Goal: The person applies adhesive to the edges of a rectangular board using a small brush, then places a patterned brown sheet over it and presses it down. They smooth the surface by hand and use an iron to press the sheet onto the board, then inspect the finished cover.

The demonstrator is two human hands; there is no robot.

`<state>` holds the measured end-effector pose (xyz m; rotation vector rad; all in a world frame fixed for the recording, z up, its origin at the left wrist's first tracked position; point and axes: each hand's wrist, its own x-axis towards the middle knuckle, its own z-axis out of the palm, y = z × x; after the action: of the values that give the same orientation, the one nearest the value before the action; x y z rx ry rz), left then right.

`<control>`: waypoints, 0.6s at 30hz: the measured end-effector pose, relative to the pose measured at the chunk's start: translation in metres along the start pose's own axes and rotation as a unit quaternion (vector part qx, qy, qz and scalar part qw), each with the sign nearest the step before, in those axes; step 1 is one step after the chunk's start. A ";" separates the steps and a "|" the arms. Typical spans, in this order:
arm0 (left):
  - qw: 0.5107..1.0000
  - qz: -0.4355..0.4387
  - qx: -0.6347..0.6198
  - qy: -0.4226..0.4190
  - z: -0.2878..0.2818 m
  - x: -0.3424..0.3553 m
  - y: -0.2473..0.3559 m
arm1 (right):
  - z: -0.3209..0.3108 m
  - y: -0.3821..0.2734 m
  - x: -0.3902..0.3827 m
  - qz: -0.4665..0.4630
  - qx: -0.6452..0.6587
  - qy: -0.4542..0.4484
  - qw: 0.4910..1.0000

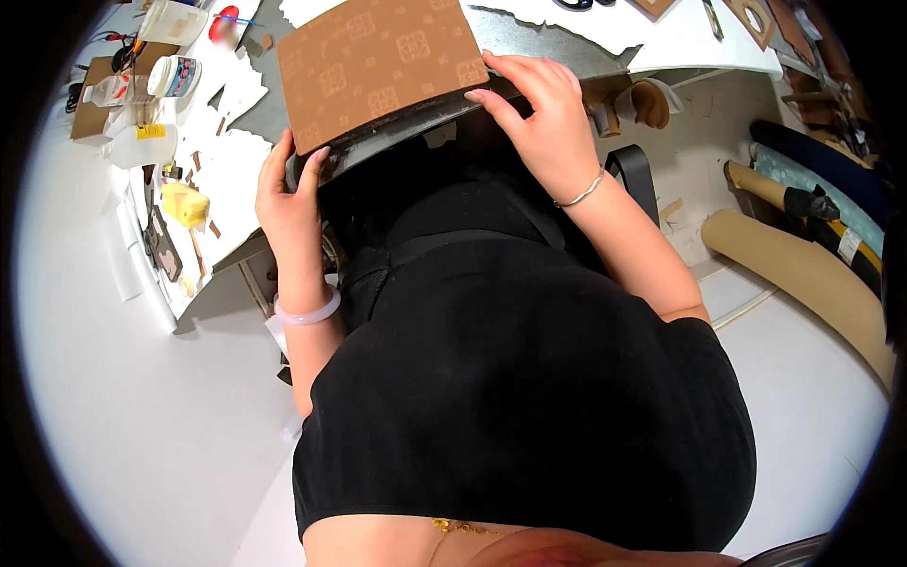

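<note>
The left hand (291, 194) has its thumb and pointing finger set apart, pinching the near left corner of a brown board (383, 71). The right hand (548, 109) pinches the near right corner, thumb on the front edge and pointing finger on the side. Its other fingers are bent and partly hidden behind that finger. The board sits between the two hands, with paler square patterns on it. Its far end is cut off by the top of the picture, and I can't see its underside.

Past the left fingers, on the same table (539, 45), are a yellow lump (184, 203) (maybe a sponge, it's hard to tell), a clear bottle (144, 146) and a white tub (175, 76). Farther off is a red round thing (224, 24), partly blurry. Beyond the right fingers lies white paper (595, 24) with a ragged edge. Black handles (586, 3) up there are cut off too.

Below the fingers, a black shirt (529, 397) fills the middle. Well out to the right of the right fingers, a big tan roll (803, 274) leans near other rolls, too dim at the rim to make out.
</note>
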<state>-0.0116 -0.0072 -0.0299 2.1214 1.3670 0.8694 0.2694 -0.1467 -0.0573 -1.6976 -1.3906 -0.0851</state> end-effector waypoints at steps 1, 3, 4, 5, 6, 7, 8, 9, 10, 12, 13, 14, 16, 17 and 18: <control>1.000 -0.010 -0.017 0.003 0.003 0.000 0.000 | 0.001 0.001 0.000 0.002 0.002 0.005 1.000; 0.998 -0.035 -0.053 0.011 0.006 0.000 -0.002 | 0.005 0.001 -0.001 0.006 0.008 0.016 1.000; 0.996 -0.050 -0.071 0.016 0.008 -0.001 -0.005 | 0.006 0.001 -0.001 0.007 0.011 0.021 1.000; 0.994 -0.065 -0.090 0.020 0.009 -0.001 -0.006 | 0.007 0.001 -0.001 0.012 0.011 0.026 1.000; 0.990 -0.078 -0.114 0.024 0.010 -0.001 -0.005 | 0.008 0.001 -0.001 0.017 0.013 0.031 0.999; 0.986 -0.091 -0.138 0.028 0.011 -0.003 -0.003 | 0.009 0.000 -0.001 0.022 0.014 0.036 0.999; 0.981 -0.105 -0.162 0.031 0.012 -0.004 -0.001 | 0.009 -0.001 0.000 0.029 0.018 0.033 0.999; 0.979 -0.109 -0.169 0.037 0.013 -0.005 0.000 | 0.008 -0.003 0.000 0.036 0.024 0.029 0.999; 0.977 -0.113 -0.176 0.044 0.014 -0.006 0.000 | 0.008 -0.003 0.000 0.043 0.029 0.024 0.998; 0.975 -0.115 -0.185 0.052 0.016 -0.007 -0.002 | 0.009 -0.004 0.000 0.048 0.036 0.025 0.998; 0.974 -0.114 -0.186 0.055 0.017 -0.006 -0.004 | 0.009 -0.004 0.000 0.050 0.040 0.024 0.998; 0.974 -0.113 -0.187 0.057 0.018 -0.006 -0.006 | 0.009 -0.003 0.000 0.053 0.039 0.025 0.998; 0.983 -0.084 -0.157 0.053 0.017 -0.007 -0.011 | 0.011 -0.005 0.000 0.055 0.041 0.023 0.997; 0.986 -0.071 -0.142 0.050 0.017 -0.007 -0.013 | 0.010 -0.006 0.001 0.052 0.033 0.029 0.998; 0.986 -0.064 -0.143 0.052 0.017 -0.009 -0.013 | 0.009 -0.009 0.003 0.055 0.030 0.021 0.998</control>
<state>-0.0105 -0.0105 -0.0527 1.7742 1.3243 1.0669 0.2586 -0.1395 -0.0553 -1.7089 -1.2542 -0.0174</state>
